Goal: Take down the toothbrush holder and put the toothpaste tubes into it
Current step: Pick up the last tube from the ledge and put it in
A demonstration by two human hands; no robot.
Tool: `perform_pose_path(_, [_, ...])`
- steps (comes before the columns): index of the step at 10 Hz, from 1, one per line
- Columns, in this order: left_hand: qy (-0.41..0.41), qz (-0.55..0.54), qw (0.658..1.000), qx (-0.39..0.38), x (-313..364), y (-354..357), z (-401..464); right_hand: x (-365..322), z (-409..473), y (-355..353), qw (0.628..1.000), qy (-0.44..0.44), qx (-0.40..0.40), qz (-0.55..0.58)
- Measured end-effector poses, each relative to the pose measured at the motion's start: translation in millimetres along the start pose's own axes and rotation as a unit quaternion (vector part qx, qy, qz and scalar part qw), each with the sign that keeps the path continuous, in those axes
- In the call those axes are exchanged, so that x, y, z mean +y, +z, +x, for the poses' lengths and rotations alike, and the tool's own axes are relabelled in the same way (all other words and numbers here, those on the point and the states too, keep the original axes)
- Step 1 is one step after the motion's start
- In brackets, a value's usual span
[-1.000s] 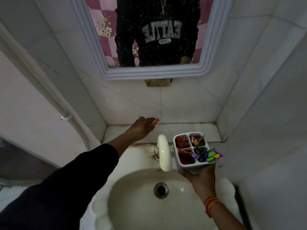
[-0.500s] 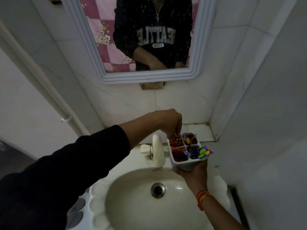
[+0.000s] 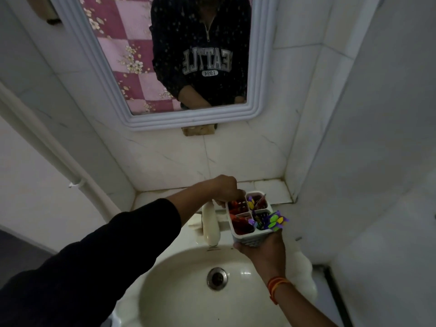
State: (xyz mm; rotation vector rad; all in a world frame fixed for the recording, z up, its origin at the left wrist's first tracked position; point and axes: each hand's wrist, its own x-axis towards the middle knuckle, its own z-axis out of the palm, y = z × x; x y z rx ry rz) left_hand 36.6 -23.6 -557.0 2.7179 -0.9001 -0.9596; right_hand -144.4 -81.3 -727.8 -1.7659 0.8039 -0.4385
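Observation:
My right hand (image 3: 264, 252) cups a white four-compartment toothbrush holder (image 3: 245, 236) from below and keeps it over the sink's back edge, beside the tap. Red toothpaste tubes (image 3: 240, 226) fill its two left compartments. Purple and green toothbrushes (image 3: 274, 220) stick out of the right ones. My left hand (image 3: 227, 188) reaches in from the left, fingers pinched down at the far-left compartment on a red toothpaste tube (image 3: 236, 205); the fingertips are partly hidden by the rim.
A cream tap (image 3: 210, 224) stands just left of the holder, above the basin (image 3: 184, 296) with its metal drain (image 3: 217, 278). A tiled ledge (image 3: 271, 186) runs behind, a framed mirror (image 3: 253, 67) hangs above, and walls close in on the right.
My left hand took a red tube from the ledge, carried it right to the holder and has lowered it into the far-left compartment. My right hand kept the holder nearly still.

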Motion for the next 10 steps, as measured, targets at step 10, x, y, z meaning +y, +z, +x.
perform_pose_path(10, [-0.038, -0.374, 0.898, 0.227, 29.0, -1.4, 2.1, -51.0, 88.9, -28.6, 0.997, 0.037, 0.065, 0.029])
